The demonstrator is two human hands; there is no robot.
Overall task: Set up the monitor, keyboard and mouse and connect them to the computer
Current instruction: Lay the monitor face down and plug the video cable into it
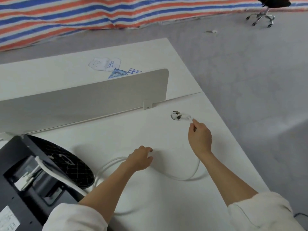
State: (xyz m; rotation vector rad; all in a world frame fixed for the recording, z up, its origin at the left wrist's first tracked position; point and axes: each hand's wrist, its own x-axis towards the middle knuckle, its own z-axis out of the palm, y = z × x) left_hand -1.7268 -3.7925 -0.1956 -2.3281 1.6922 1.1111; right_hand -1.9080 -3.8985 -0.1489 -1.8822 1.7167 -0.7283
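Observation:
A black monitor (21,177) lies face down at the lower left of the white desk (150,205), its round base (66,162) toward the middle. A white cable (188,177) runs from the monitor's back, loops across the desk and ends at a round cable hole (175,115). My right hand (200,137) pinches the cable's white end (187,117) right beside that hole. My left hand (140,158) hovers with loosely curled fingers over the cable loop; whether it touches the cable is not visible. No keyboard, mouse or computer is in view.
A low grey divider panel (83,99) stands along the desk's back edge. Beyond it lie clear plastic bags with blue print (106,65). The desk's right edge drops to grey floor (250,80). An office chair (265,9) and striped tarp (83,12) are far behind.

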